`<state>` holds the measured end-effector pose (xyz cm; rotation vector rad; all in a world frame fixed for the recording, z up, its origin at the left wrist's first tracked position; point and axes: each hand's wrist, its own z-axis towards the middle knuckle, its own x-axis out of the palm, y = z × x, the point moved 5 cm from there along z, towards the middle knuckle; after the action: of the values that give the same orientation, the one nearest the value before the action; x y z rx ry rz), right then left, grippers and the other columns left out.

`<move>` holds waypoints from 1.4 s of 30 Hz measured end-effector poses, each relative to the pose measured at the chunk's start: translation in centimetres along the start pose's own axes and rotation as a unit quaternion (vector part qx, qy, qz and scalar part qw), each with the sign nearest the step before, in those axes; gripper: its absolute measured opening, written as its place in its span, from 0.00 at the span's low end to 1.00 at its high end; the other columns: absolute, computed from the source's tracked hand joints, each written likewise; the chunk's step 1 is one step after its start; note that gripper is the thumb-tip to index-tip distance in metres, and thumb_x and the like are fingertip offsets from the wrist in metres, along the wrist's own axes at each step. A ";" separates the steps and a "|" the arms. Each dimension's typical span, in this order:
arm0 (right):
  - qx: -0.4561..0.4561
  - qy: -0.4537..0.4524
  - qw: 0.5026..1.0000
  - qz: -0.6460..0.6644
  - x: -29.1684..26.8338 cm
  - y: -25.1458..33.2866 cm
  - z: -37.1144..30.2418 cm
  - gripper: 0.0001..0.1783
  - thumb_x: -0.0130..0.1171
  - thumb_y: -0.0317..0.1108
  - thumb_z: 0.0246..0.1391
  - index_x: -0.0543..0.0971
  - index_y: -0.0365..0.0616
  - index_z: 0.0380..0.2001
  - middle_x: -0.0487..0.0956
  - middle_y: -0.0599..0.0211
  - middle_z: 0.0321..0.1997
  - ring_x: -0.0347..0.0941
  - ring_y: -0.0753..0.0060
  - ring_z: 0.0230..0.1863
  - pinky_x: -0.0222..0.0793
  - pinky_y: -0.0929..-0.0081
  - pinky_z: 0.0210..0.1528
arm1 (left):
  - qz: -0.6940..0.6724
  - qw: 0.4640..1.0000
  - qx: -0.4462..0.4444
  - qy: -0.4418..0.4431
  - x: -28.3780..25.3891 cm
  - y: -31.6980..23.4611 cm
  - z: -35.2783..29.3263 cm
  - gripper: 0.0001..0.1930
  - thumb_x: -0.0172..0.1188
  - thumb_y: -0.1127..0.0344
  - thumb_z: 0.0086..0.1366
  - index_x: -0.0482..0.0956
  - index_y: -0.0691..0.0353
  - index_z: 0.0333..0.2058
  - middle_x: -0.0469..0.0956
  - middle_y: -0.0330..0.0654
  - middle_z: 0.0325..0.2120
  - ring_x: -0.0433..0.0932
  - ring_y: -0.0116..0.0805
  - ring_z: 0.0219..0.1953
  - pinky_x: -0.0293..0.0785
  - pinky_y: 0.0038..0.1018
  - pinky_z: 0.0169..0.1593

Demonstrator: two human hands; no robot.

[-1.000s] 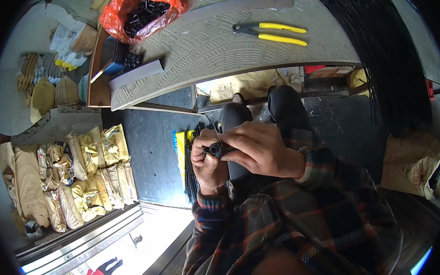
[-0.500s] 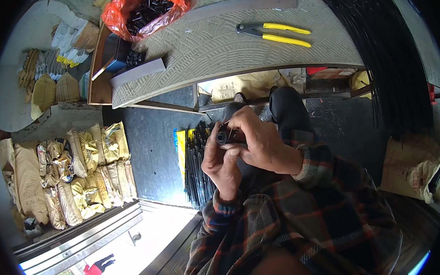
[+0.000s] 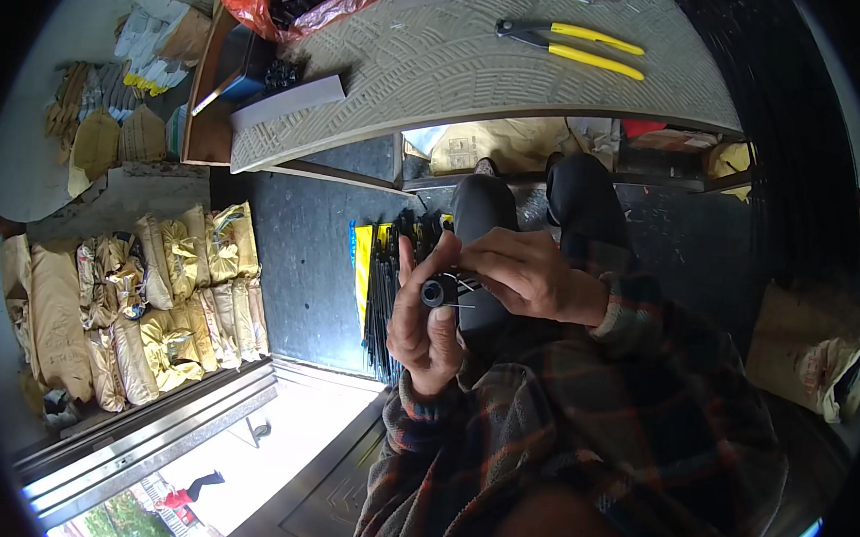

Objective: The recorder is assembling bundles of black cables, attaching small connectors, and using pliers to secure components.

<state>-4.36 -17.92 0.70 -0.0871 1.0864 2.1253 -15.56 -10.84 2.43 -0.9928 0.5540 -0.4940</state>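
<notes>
A short black cylindrical part (image 3: 439, 289) with a round hole in its end is gripped between the thumb and fingers of my left hand (image 3: 415, 334). Thin light wire-like pieces (image 3: 461, 306) stick out from it on the right side. Close beside the part, my right hand (image 3: 532, 276) has its fingers pressed together. What they pinch, if anything, is too small to make out. Both hands are held above my lap, over the dark trouser legs (image 3: 483, 213).
Yellow-handled pincers (image 3: 596, 61) lie on the patterned tabletop (image 3: 431, 69) ahead. A red plastic bag (image 3: 252, 6) of black parts stands at its left. A bundle of black rods (image 3: 381, 305) lies left of my legs; wrapped paper packages (image 3: 138, 360) fill the far left.
My right hand has drawn back rightward from the black part and its fingers have come together. The part now faces up more plainly in my left hand. The whole view has shifted slightly.
</notes>
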 end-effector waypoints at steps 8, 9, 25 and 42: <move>-0.043 -0.007 0.999 -0.026 -0.9 -0.3 -0.6 0.15 0.60 0.23 0.39 0.74 0.38 0.35 0.74 0.64 0.33 0.75 0.66 0.29 0.72 0.75 0.27 | 0.005 0.999 0.026 0.036 0.9 -0.1 0.1 0.19 0.49 0.58 0.62 0.66 0.71 0.42 0.75 0.57 0.38 0.73 0.42 0.48 0.33 0.44 0.65; -0.033 0.015 0.999 -0.001 -1.0 -0.6 -0.6 0.15 0.60 0.24 0.39 0.74 0.38 0.35 0.73 0.64 0.33 0.75 0.66 0.28 0.72 0.74 0.26 | 0.005 0.999 0.032 0.037 1.3 -0.3 0.3 0.19 0.49 0.58 0.62 0.66 0.71 0.42 0.76 0.57 0.37 0.73 0.42 0.47 0.33 0.45 0.65; -0.026 0.005 0.994 0.107 -1.9 -1.7 -0.1 0.14 0.59 0.25 0.41 0.76 0.41 0.36 0.77 0.64 0.33 0.76 0.67 0.29 0.72 0.75 0.29 | -0.059 0.998 -0.018 0.030 1.4 0.4 0.0 0.17 0.55 0.63 0.59 0.66 0.73 0.40 0.76 0.51 0.35 0.63 0.57 0.54 0.39 0.50 0.62; 0.003 0.074 0.984 0.162 -0.9 -2.9 -0.5 0.22 0.59 0.22 0.42 0.74 0.49 0.44 0.74 0.64 0.43 0.75 0.61 0.38 0.74 0.72 0.36 | -0.152 0.982 -0.022 0.107 2.6 2.4 2.3 0.19 0.65 0.56 0.49 0.76 0.65 0.33 0.80 0.44 0.32 0.74 0.41 0.48 0.33 0.49 0.64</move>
<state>-1.98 -17.75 -1.19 -0.0690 1.2647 2.4364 -11.79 -9.92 0.74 -1.0798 0.6101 -0.8710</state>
